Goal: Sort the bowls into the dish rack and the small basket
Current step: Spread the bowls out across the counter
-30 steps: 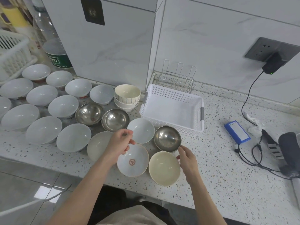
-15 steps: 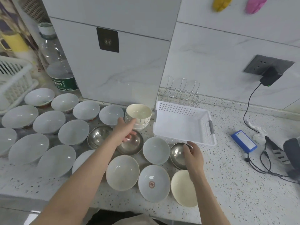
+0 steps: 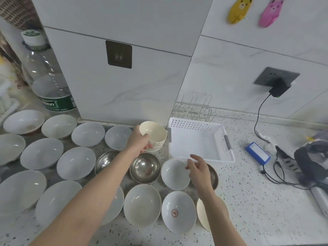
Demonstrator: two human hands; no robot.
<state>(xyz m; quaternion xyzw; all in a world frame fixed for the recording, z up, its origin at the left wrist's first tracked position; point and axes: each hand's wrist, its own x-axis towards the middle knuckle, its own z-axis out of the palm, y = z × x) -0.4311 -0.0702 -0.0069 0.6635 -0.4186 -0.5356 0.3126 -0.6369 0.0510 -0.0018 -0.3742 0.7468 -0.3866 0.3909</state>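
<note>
Several white bowls point(image 3: 41, 153) cover the left of the counter, with steel bowls point(image 3: 145, 168) among them. My left hand point(image 3: 138, 143) grips the top cream bowl point(image 3: 154, 133) of a small stack by the wall corner. My right hand point(image 3: 198, 170) hovers with fingers apart over a steel bowl point(image 3: 214, 176) and beside a white bowl point(image 3: 174, 174). The empty white small basket point(image 3: 199, 142) sits just behind it, and the wire dish rack point(image 3: 193, 108) stands against the wall.
A large plastic bottle point(image 3: 44, 77) stands at the back left. A blue box point(image 3: 257, 153), a charger cable point(image 3: 257, 119) and dark gear point(image 3: 312, 160) lie on the right of the speckled counter point(image 3: 257, 210).
My left hand reached back from the front bowls and closed on the cream stack's top bowl. My right hand let go of the steel bowl's rim and lifted slightly. The view tilted upward.
</note>
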